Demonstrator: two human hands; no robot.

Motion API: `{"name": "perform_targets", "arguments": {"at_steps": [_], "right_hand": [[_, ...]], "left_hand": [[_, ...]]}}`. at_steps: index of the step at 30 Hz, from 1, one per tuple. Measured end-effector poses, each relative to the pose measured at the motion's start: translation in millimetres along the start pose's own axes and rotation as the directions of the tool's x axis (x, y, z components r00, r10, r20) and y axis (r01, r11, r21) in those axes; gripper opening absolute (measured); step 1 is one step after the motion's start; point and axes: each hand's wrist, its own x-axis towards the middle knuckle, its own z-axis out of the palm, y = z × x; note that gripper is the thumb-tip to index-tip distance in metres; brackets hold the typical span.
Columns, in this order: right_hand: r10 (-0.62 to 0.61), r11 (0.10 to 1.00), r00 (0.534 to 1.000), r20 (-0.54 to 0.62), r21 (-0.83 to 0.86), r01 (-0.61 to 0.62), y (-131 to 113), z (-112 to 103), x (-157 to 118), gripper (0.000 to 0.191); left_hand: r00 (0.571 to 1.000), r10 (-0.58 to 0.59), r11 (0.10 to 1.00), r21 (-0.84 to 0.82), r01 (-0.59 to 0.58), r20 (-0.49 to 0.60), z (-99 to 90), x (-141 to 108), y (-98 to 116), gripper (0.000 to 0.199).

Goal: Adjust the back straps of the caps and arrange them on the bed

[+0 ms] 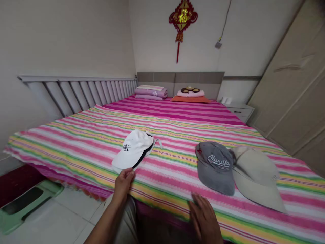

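Note:
A white baseball cap (pixel 137 145) with dark "CK" lettering lies tilted on the striped bedspread, its strap trailing to the right. My left hand (pixel 124 181) pinches the edge of its brim between thumb and fingers. Over the bed's near edge, my right hand (pixel 205 217) is held with fingers stretched out and nothing in it. Beyond that hand rests a grey baseball cap (pixel 215 166) with "Always" stitched on the front. A beige cap (pixel 257 174) lies against its right side, brim pointing toward me.
The striped bedspread (pixel 88 145) covers the bed. Folded purple bedding (pixel 151 93) and a pillow stack (pixel 191 96) lie by the headboard (pixel 200 79). A rail (pixel 83 93) runs along the left. A green stool (pixel 35 203) stands on the floor, and a nightstand (pixel 240 110) at right.

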Motion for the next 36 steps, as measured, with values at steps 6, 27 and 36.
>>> {"name": "perform_targets", "arguments": {"at_steps": [6, 27, 36], "right_hand": [[-0.025, 0.999, 1.0, -0.016, 0.038, 0.025, -7, 4, 0, 0.029], [-0.101, 0.994, 0.995, 0.006, 0.037, 0.1, -2, 10, -9, 0.03], [-0.072, 0.988, 0.997, -0.023, 0.135, 0.074, -11, 9, 12, 0.027]], "left_hand": [[0.984, -0.145, 0.98, -0.15, 0.129, -0.1, -8.5, 3, 15, 0.01], [0.971, -0.218, 0.908, -0.385, 0.167, -0.093, -0.7, 12, 53, 0.013], [0.968, -0.249, 0.872, -0.434, 0.226, 0.003, 15.6, 41, 64, 0.012]]}}
